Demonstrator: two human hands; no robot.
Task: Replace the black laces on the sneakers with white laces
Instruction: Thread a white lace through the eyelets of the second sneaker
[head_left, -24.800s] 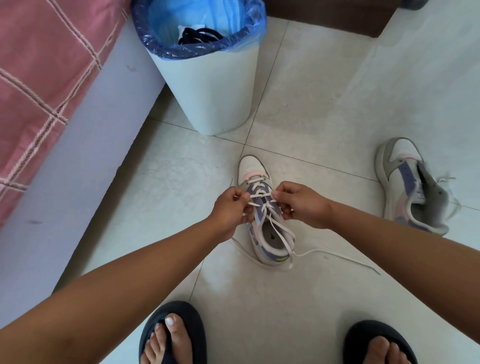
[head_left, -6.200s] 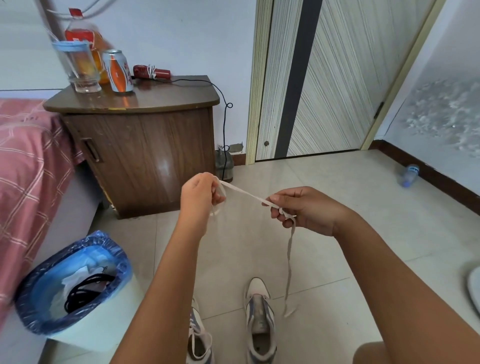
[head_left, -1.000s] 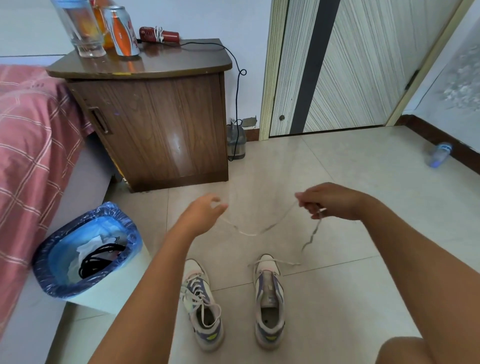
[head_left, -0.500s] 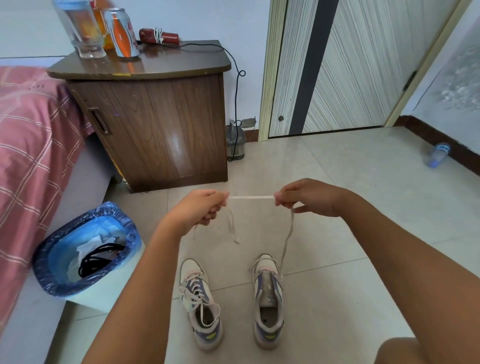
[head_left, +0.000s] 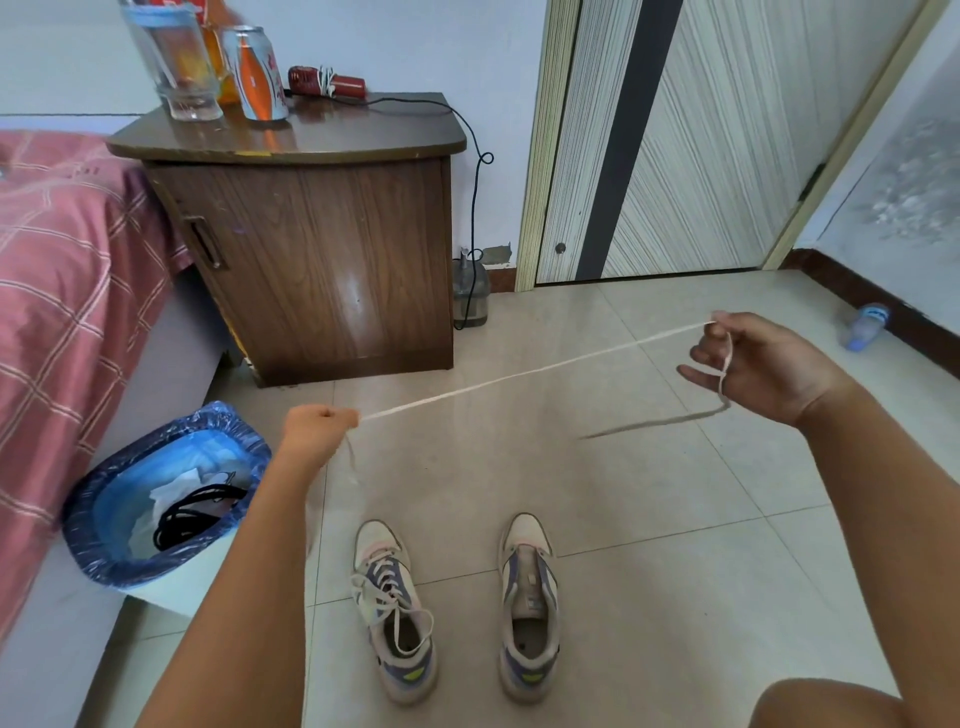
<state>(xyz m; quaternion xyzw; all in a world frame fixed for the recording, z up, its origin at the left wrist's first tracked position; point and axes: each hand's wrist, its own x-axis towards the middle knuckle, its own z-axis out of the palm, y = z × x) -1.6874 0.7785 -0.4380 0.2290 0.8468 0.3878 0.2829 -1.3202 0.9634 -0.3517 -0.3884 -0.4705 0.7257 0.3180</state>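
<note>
The white lace's (head_left: 519, 375) free end blurs below the right hand (head_left: 758, 364), the left hand (head_left: 317, 434) hides its other end, the top edge cuts the glass (head_left: 176, 67) (also the can (head_left: 254, 73)), and the 1 knee (head_left: 852, 704) is cropped.

The left hand (head_left: 317, 434) and right hand (head_left: 763, 364) are well apart, a white flat shoelace (head_left: 524, 374) stretched between them; below them on the pale tiled floor (head_left: 675, 519) stand two white-and-purple sneakers (head_left: 395, 608) side by side; left of the left hand sits a blue-lined plastic bin (head_left: 161, 493), black laces (head_left: 192, 514) inside it; behind stands a brown wooden bedside cabinet (head_left: 322, 249).
</note>
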